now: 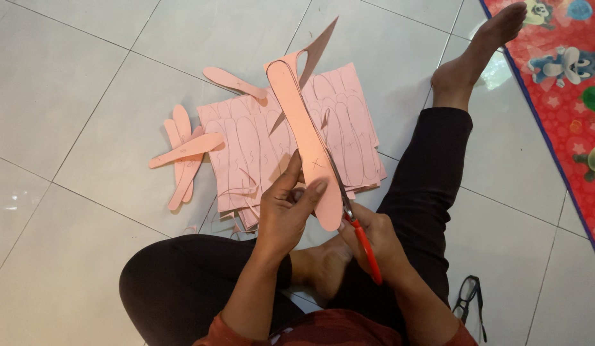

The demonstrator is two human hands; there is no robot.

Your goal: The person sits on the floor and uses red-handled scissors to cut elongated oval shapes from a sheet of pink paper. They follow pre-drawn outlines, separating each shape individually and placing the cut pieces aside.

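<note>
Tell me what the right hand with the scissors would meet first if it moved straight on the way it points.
Probably the pink strip held by the left hand: the right hand points its scissors up along the strip's edge. Beyond lies the pink stack, though depth is unclear.

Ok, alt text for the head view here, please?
A person seated on a tiled floor holds a long pink sole-shaped cutout in the left hand while the right hand cuts it with red-handled scissors. Marked pink sheets and finished cutouts lie ahead.
</note>
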